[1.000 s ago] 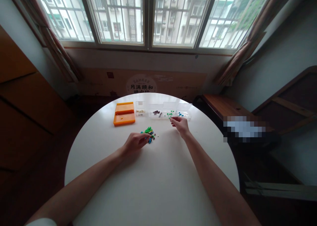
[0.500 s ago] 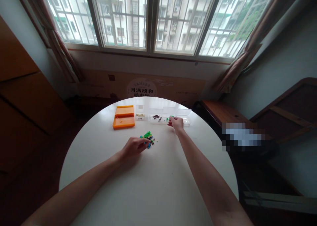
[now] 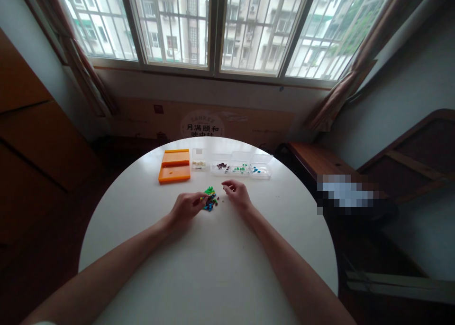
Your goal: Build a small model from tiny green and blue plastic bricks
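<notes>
A small pile of tiny green, blue, brown and yellow plastic pieces (image 3: 210, 202) lies in the middle of the table. From the left, my left hand (image 3: 187, 204) reaches its edge, thumb and forefinger pinched together; anything between the fingertips is too small to make out. Just right of the pile hovers my right hand (image 3: 237, 194), its fingers curved and slightly apart, with nothing visible in them. Behind it stands a clear lidded plastic box (image 3: 215, 174) whose compartments hold dark brown, green and blue pieces, sorted by colour.
An orange plastic tray (image 3: 174, 177) with one small piece in it stands at the back left of the round white table (image 3: 199, 277). Beside it is a small clear box (image 3: 199, 168) with cream pieces. A wooden bench (image 3: 313, 156) is at the right.
My right hand has moved from the green compartment of the clear box back toward the pile, and its fingers have parted. My left hand has stayed at the pile. The view has shifted slightly.
</notes>
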A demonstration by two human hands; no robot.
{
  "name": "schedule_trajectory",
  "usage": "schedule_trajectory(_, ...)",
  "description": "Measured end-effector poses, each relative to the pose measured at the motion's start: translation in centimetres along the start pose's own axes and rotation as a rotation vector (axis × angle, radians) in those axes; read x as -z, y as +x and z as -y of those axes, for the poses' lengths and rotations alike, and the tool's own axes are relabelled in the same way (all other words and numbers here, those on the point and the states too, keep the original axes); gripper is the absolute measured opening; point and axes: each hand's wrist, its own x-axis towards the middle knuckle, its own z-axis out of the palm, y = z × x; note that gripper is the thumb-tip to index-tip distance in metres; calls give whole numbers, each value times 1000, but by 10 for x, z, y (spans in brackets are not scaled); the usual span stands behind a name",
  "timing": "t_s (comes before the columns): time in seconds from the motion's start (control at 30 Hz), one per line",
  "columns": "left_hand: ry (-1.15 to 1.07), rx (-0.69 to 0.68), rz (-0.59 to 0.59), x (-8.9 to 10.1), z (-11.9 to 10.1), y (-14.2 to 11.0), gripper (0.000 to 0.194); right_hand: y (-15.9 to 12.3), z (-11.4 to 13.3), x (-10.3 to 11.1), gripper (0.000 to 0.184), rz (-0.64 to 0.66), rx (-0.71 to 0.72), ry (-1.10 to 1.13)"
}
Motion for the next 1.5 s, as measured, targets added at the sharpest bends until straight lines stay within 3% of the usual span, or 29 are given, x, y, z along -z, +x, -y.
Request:
schedule_trajectory(0.2, 16, 64, -27, 0, 2, -1, 23, -14, 2, -4, 19, 83, 161, -126)
schedule_trajectory(0.63, 9, 89, -21, 2, 1, -3, 22, -20, 15, 20, 14, 325, 241, -251)
schedule_trajectory(1.03, -18, 70, 2, 2, 2, -4, 22, -31, 13, -12, 16, 254, 290, -60)
schedule_trajectory(1.5, -32, 76, 14, 2, 5, -4, 24, -29, 13, -11, 10, 248, 264, -125)
